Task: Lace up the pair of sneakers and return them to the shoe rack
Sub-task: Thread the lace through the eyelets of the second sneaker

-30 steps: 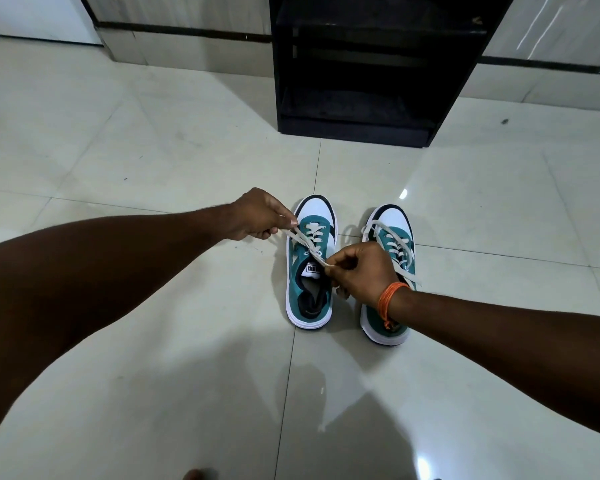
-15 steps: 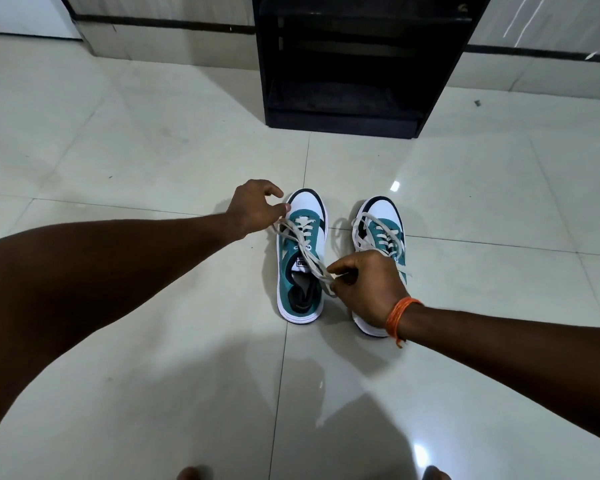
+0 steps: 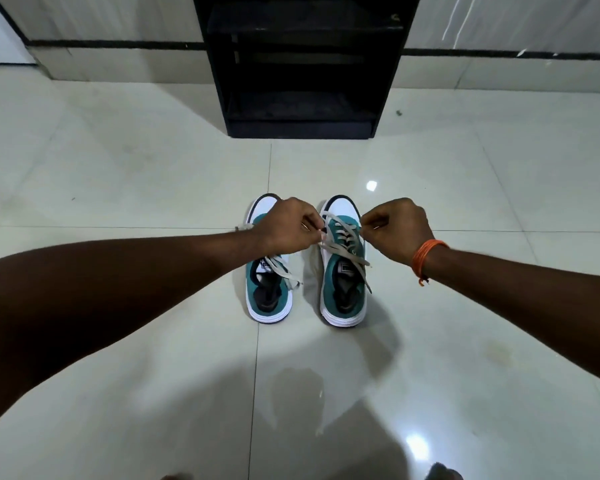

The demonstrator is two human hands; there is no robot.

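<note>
Two teal and white sneakers stand side by side on the floor, toes pointing away from me. The left sneaker (image 3: 269,299) has loose lace ends lying over its tongue. Over the right sneaker (image 3: 343,296) both my hands work the grey lace (image 3: 342,237). My left hand (image 3: 288,228) pinches the lace at the shoe's left side, covering the left sneaker's front. My right hand (image 3: 395,228), with an orange wristband, pinches the lace at the right side. Loose lace ends trail back over the right tongue.
A black shoe rack (image 3: 302,64) with dark shelves stands against the wall straight beyond the sneakers. Glossy white floor tiles (image 3: 136,168) surround everything. A grey skirting with a black stripe (image 3: 111,46) runs along the wall. My toes show at the bottom edge.
Both hands left the left sneaker's lace and moved right onto the right sneaker's lace. The left sneaker's lace ends now lie loose. The camera view shifted slightly.
</note>
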